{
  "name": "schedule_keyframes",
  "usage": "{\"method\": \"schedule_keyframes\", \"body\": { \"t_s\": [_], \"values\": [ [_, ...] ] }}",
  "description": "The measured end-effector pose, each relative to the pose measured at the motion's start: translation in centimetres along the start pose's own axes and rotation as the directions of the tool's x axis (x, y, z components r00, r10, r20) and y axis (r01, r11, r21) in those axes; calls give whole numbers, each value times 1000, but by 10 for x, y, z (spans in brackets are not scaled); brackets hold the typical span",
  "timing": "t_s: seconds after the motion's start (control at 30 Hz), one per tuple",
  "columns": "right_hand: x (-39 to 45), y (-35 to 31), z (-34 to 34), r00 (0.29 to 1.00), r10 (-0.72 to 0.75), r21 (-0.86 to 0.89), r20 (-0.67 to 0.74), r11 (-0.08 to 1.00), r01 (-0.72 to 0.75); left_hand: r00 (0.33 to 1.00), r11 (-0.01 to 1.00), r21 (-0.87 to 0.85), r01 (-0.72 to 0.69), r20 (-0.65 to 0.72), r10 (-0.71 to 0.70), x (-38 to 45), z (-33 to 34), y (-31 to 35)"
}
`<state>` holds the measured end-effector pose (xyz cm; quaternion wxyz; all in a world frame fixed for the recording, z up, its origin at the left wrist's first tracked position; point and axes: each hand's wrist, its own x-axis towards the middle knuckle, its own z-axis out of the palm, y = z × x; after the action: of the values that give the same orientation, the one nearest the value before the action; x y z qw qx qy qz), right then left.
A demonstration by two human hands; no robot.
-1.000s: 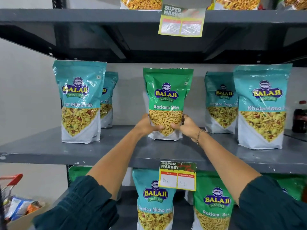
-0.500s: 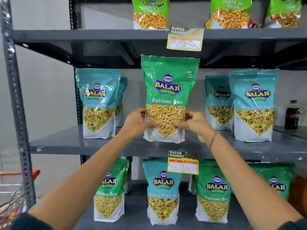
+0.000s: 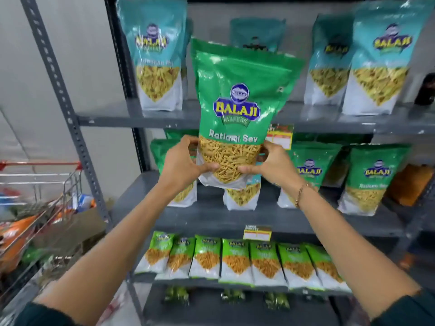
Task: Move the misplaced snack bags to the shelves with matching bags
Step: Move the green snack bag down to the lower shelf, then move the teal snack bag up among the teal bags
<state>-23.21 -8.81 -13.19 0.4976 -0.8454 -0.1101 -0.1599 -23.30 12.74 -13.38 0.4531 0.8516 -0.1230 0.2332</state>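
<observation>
A green Ratlami Sev bag [image 3: 237,95] hangs upright in the air in front of the rack, gripped at its lower corners. My left hand [image 3: 182,164] holds its left side and my right hand [image 3: 270,165] holds its right side. Behind it, teal Khatta Mitha bags [image 3: 156,64] stand on the upper shelf [image 3: 113,115]. On the shelf below [image 3: 211,217] stand green Ratlami Sev bags [image 3: 374,177]. One teal bag [image 3: 242,196] stands among them, mostly hidden behind the held bag.
A row of several small green bags [image 3: 237,262] lines the lower shelf. A shopping trolley [image 3: 35,201] with packets sits at the left. A perforated grey upright [image 3: 63,107] frames the rack. A dark bottle [image 3: 427,89] stands at the far right.
Both hands have lifted the green bag off the teal-bag shelf and brought it toward me and lower. The view has tilted down, so lower shelves now show.
</observation>
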Motion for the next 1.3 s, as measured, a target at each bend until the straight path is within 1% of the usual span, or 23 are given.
{"method": "schedule_keyframes", "body": {
  "t_s": [0.1, 0.2, 0.3, 0.43, 0.6, 0.8, 0.93, 1.03, 1.07, 1.13, 1.2, 1.23, 1.27, 1.3],
  "values": [
    [-17, 33, 31, 1000, 14, -33, 25, 999, -13, 995, 995, 24, 97, 26, -97, -19, 20, -41],
    [-16, 76, 68, 993, 102, -22, 66, 995, -100, 969, 971, 60, 233, 73, -237, -28, 44, -86],
    [-4, 115, 104, 979, 181, -56, 99, 983, -176, 934, 938, 97, 332, 106, -342, -28, 64, -125],
    [18, 150, 134, 967, 222, -103, 122, 972, -210, 902, 911, 129, 392, 138, -408, -15, 85, -165],
    [46, 173, 154, 967, 218, -114, 129, 972, -204, 872, 878, 93, 469, 108, -477, 6, 101, -196],
    [58, 179, 167, 959, 223, -79, 172, 974, -212, 859, 867, 42, 497, 116, -498, 18, 104, -216],
    [60, 180, 166, 963, 216, -101, 159, 974, -201, 866, 873, 33, 487, 109, -488, 20, 108, -223],
    [58, 179, 164, 964, 207, -145, 167, 972, -184, 881, 890, 44, 455, 125, -456, 16, 111, -222],
    [57, 180, 163, 958, 224, -152, 180, 968, -198, 890, 897, 57, 438, 112, -441, 12, 112, -221],
    [52, 184, 156, 938, 278, -160, 208, 956, -248, 901, 900, 47, 432, 25, -434, -1, 116, -215],
    [45, 191, 141, 933, 319, -175, 164, 940, -291, 913, 915, 36, 403, -82, -399, -18, 122, -202],
    [42, 194, 131, 934, 342, -180, 105, 930, -320, 920, 923, 19, 384, -97, -381, -25, 127, -193],
    [39, 198, 119, 931, 363, -178, 38, 919, -352, 928, 930, -5, 368, -62, -368, -29, 135, -183],
    [37, 200, 106, 923, 384, -171, -28, 908, -383, 942, 941, -24, 336, 6, -336, -31, 144, -171]
  ]
}}
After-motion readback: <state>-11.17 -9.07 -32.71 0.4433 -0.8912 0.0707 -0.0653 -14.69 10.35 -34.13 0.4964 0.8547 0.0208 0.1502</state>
